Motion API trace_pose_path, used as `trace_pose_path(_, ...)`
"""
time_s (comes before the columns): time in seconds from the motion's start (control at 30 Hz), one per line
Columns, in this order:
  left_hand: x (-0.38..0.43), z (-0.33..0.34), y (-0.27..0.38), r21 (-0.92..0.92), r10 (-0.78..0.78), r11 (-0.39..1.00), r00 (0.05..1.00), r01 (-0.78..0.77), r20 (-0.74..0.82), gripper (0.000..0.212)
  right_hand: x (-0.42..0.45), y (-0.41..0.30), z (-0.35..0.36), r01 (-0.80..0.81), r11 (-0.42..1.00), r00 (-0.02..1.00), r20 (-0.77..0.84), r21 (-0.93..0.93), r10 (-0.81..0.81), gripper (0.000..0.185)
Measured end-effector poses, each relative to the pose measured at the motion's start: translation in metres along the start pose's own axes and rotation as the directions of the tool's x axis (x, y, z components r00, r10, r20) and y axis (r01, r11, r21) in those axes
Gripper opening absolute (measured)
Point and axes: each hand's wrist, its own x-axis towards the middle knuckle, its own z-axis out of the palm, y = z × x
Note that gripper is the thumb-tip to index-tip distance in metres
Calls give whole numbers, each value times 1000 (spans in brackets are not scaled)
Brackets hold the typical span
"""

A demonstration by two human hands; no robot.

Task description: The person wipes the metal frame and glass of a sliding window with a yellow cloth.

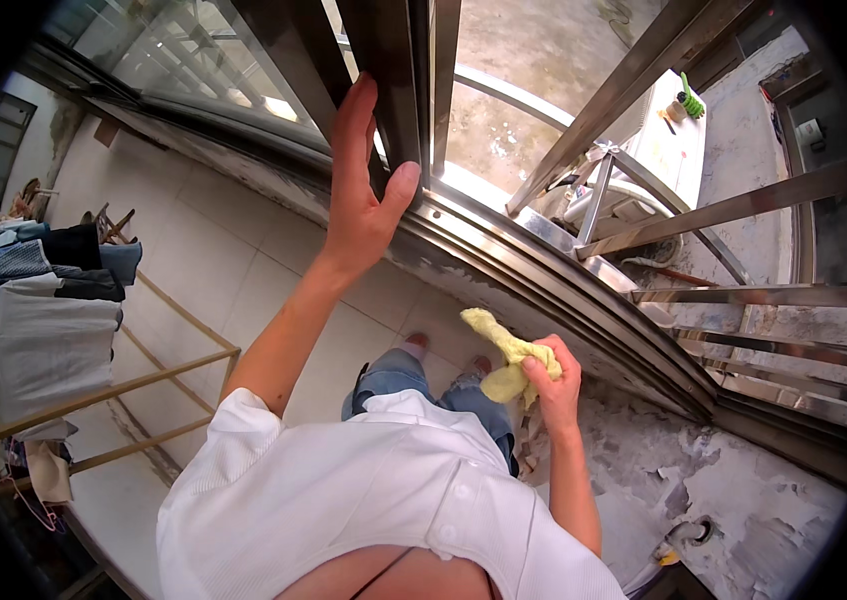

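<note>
My left hand (363, 195) is raised against the dark metal frame of a sliding window (389, 90), its thumb spread from the fingers and nothing held in it. The fingers reach along the frame's edge, and the glass pane (205, 75) lies to their left. In my right hand (560, 382) is a crumpled yellow cloth (507, 352), pinched between thumb and fingers. One end of the cloth sticks out to the upper left and another part hangs down. That hand is just in front of the sill, below the metal window track (543, 270), and does not touch it.
Metal bars (731, 214) stand outside the window, with a white table (675, 142) beyond them. Clothes hang on a drying rack (160, 375) at the left. The wall below the window at the right has peeling paint (693, 480). My feet are on a tiled floor (243, 255).
</note>
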Motion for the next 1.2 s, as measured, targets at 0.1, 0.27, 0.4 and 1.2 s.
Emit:
trace_pose_path(0.1, -9, 2, 10, 30, -77, 997, 996, 75, 52, 66, 35, -26, 14, 274, 948, 955, 73, 162, -289, 24)
trace_pose_path(0.27, -86, 24, 32, -24, -414, 871, 761, 490, 499, 71, 68, -48, 54, -45, 972, 949, 315, 230, -31, 33)
trace_pose_path(0.4, -134, 9, 26, -141, -671, 652, 653, 745, 350, 70, 66, -37, 71, -109, 977, 840, 542, 182, -7, 38)
trace_pose_path(1.2, -94, 15, -105, 809, -449, 585, 855, 62, 259, 30, 195, 22, 102, 170, 917, 979, -40, -362, -198, 17)
